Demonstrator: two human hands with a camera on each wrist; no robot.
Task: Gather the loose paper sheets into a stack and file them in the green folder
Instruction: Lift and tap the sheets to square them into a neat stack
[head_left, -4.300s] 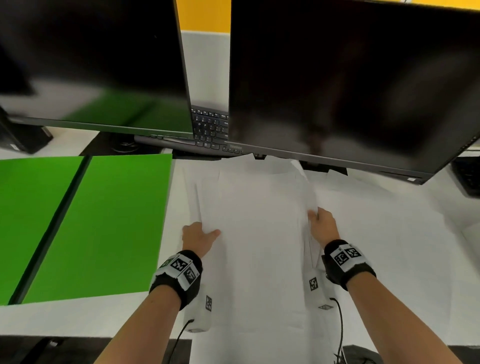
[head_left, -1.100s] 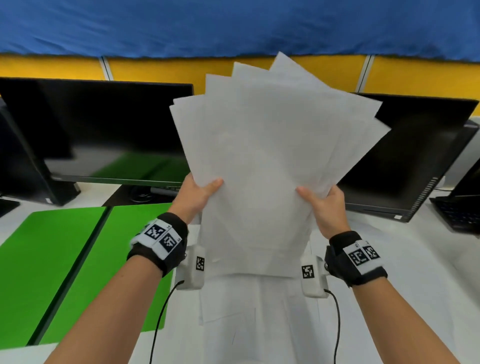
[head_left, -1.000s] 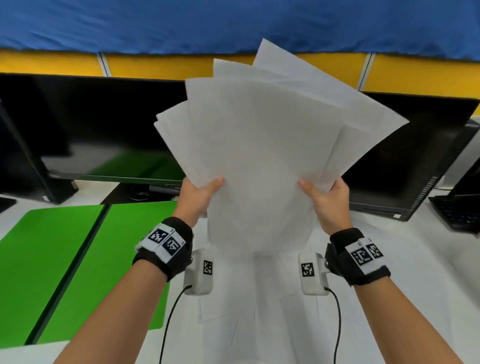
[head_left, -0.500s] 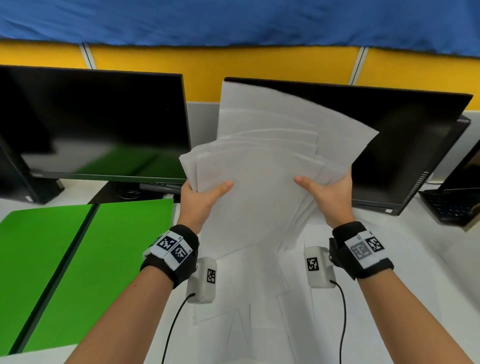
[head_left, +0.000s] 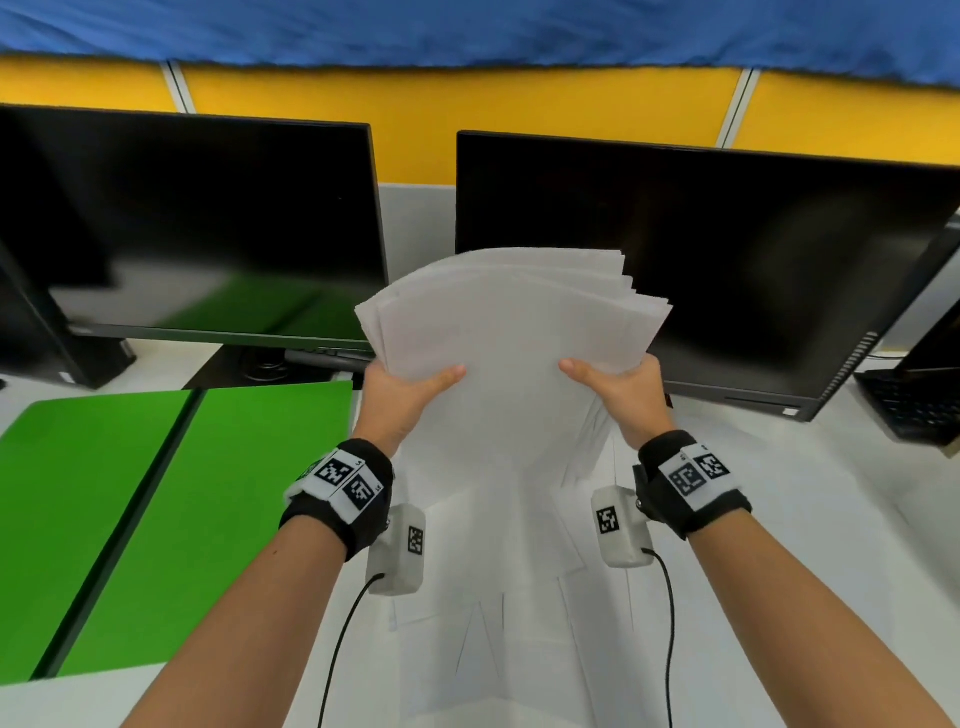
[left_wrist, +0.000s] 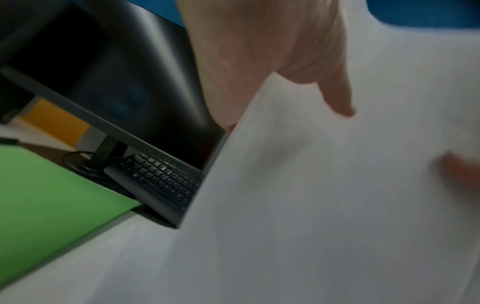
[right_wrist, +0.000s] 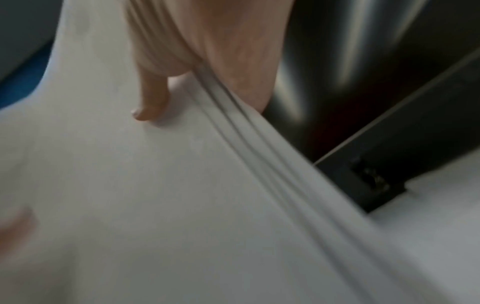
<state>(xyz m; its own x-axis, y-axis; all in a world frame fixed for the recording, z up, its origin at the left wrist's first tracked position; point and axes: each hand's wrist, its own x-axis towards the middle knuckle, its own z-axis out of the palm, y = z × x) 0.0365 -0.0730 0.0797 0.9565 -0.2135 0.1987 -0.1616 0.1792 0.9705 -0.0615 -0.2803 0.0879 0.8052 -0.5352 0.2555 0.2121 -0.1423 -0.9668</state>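
A stack of white paper sheets (head_left: 511, 332) stands nearly upright over the desk, its lower edge toward the tabletop. My left hand (head_left: 402, 397) grips its left edge with the thumb on the near face. My right hand (head_left: 621, 392) grips the right edge the same way. The sheets' top edges are slightly staggered. In the left wrist view the paper sheets (left_wrist: 324, 205) fill the right side under my thumb. The right wrist view shows several layered edges of the paper sheets (right_wrist: 246, 148) passing under my right hand (right_wrist: 202, 53). The green folder (head_left: 156, 509) lies open flat at the left.
Two dark monitors (head_left: 187, 228) (head_left: 701, 260) stand behind the paper. A black keyboard (left_wrist: 161, 181) sits under the left monitor. Another keyboard (head_left: 904, 405) is at the far right. The white desk (head_left: 831, 519) spreads under my arms.
The fanned, spread-out sheets have come down and drawn together into a tighter, more even stack. Both hands have kept their grip on its side edges.
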